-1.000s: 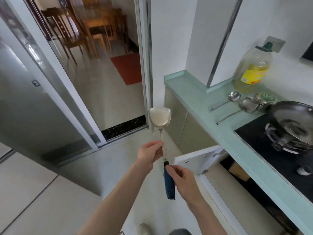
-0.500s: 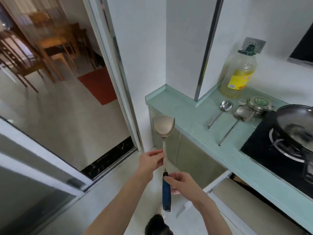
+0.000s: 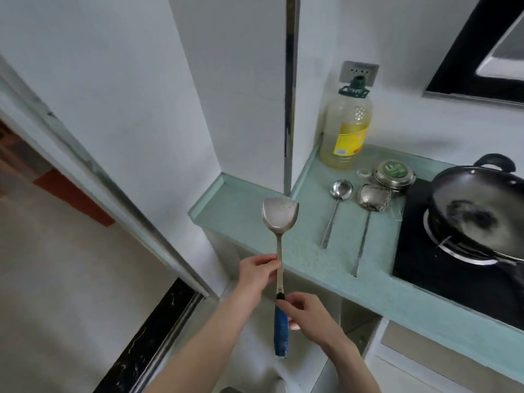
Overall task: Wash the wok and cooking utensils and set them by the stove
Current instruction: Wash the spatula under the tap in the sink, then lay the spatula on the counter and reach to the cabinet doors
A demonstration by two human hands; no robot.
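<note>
Green counter (image 3: 306, 259), both hands gripping upright spatula (image 3: 279, 222)

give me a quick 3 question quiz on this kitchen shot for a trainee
1. True or false: the spatula is lying flat on the counter.
2. Which part of the spatula does the right hand hold? A) the blade B) the top of the blue grip C) nothing
3. Fill in: the ladle and the strainer lie between the spatula and the ____ on the stove.

Key
1. False: both hands hold it upright, the left hand on the metal shaft.
2. B
3. wok
</note>
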